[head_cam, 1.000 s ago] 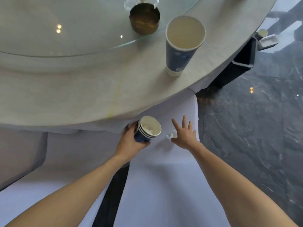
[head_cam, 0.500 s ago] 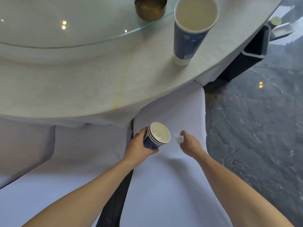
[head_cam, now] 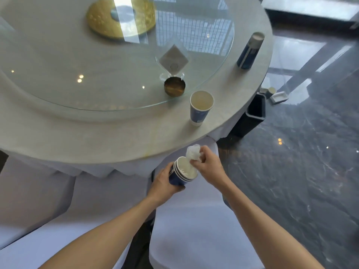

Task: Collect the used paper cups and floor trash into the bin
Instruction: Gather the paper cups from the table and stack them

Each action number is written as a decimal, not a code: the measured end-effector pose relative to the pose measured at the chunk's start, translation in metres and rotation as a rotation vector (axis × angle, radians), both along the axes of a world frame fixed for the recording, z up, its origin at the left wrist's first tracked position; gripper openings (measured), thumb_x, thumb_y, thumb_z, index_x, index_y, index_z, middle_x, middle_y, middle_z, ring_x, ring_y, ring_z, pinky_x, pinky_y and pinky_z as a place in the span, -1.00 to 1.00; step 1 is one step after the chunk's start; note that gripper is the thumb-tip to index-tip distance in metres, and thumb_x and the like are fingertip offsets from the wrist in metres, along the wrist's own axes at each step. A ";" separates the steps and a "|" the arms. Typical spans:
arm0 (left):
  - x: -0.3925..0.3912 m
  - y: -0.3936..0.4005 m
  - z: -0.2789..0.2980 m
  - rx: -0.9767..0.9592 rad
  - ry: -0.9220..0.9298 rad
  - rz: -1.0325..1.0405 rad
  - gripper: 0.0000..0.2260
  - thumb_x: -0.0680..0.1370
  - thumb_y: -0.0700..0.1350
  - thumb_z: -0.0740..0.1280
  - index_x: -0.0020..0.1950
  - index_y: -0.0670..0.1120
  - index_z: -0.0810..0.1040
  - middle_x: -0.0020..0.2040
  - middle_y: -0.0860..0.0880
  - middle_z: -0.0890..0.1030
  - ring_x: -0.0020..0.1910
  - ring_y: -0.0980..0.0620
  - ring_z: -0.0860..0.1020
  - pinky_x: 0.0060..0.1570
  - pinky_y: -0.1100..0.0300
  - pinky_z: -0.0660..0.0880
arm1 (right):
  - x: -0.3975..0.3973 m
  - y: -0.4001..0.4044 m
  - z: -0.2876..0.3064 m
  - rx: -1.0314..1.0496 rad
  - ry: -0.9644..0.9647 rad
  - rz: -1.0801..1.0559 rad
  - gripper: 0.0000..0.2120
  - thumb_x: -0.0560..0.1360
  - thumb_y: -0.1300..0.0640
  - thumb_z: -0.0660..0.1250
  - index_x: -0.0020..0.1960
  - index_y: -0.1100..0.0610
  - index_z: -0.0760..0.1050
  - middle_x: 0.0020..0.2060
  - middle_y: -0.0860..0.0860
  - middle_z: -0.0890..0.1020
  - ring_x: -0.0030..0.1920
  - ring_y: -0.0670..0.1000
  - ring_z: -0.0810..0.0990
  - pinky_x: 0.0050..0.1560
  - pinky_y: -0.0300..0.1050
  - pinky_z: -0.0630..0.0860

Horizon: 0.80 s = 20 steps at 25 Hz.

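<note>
Two hands, wad (head_cam: 193, 154) now at cups (head_cam: 181, 172).

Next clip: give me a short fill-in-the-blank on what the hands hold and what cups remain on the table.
1. The left hand grips a nested stack of blue paper cups by its ____.
2. The right hand pinches a crumpled white ____ just above the stack's mouth.
3. On the table, ____ blue cups stand outside the glass turntable.

Missing words: side; tissue; two
</note>
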<state>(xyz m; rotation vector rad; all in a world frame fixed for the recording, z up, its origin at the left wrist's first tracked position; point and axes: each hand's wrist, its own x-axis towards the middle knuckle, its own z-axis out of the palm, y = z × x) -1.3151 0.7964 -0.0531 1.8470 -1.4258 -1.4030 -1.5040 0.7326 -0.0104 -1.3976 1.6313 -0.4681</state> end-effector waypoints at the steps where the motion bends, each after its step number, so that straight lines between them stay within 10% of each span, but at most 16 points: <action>1: 0.002 0.001 0.009 -0.019 0.006 0.000 -0.21 0.24 0.07 0.61 0.44 0.14 0.43 0.26 0.09 0.61 0.24 0.00 0.60 0.21 -0.03 0.57 | 0.007 0.002 0.010 -0.002 0.038 0.064 -0.80 0.49 0.02 0.41 -0.03 0.05 0.42 -0.24 -0.05 0.56 -0.24 0.02 0.53 -0.24 -0.03 0.48; 6: 0.022 0.008 0.033 -0.067 -0.031 0.050 -0.19 0.24 0.05 0.63 0.46 0.13 0.45 0.26 0.06 0.60 0.24 -0.02 0.60 0.22 0.00 0.55 | 0.041 0.011 0.036 0.037 0.223 0.347 -0.69 0.57 0.07 0.24 -0.19 0.30 0.50 -0.06 0.16 0.53 -0.14 0.20 0.54 -0.07 0.10 0.51; 11: 0.042 0.006 0.039 -0.082 -0.046 0.033 -0.21 0.29 -0.03 0.65 0.48 0.14 0.43 0.27 0.04 0.58 0.24 0.00 0.59 0.20 0.10 0.53 | 0.066 0.018 0.051 0.182 0.136 0.424 -0.70 0.51 0.01 0.13 -0.23 0.25 0.34 -0.28 0.12 0.40 -0.27 0.08 0.32 -0.23 0.10 0.29; 16: 0.067 -0.001 0.038 -0.110 0.008 0.090 -0.23 0.26 0.02 0.63 0.45 0.12 0.46 0.25 0.04 0.61 0.24 -0.01 0.60 0.16 0.08 0.55 | 0.078 -0.005 0.074 -0.064 0.112 0.177 -0.57 0.53 -0.05 0.17 -0.03 0.23 0.68 -0.03 0.15 0.72 0.05 0.16 0.63 0.10 0.09 0.55; 18: 0.079 -0.004 0.034 -0.107 0.027 0.116 -0.26 0.27 0.03 0.63 0.42 0.15 0.46 0.22 0.08 0.63 0.22 0.02 0.61 0.10 0.16 0.55 | 0.074 -0.030 0.081 -0.333 0.208 0.041 -0.67 0.58 -0.06 0.35 0.15 0.17 0.66 0.13 0.10 0.68 0.21 0.12 0.57 0.24 0.02 0.50; 20: 0.089 -0.009 0.032 -0.100 0.047 0.127 -0.31 0.30 -0.03 0.65 0.38 0.14 0.47 0.21 0.11 0.65 0.20 0.05 0.62 0.03 0.26 0.52 | 0.066 -0.063 0.085 -0.411 0.301 -0.058 -0.35 0.46 -0.15 0.51 0.45 0.09 0.46 0.41 0.14 0.47 0.42 0.16 0.39 0.40 0.06 0.39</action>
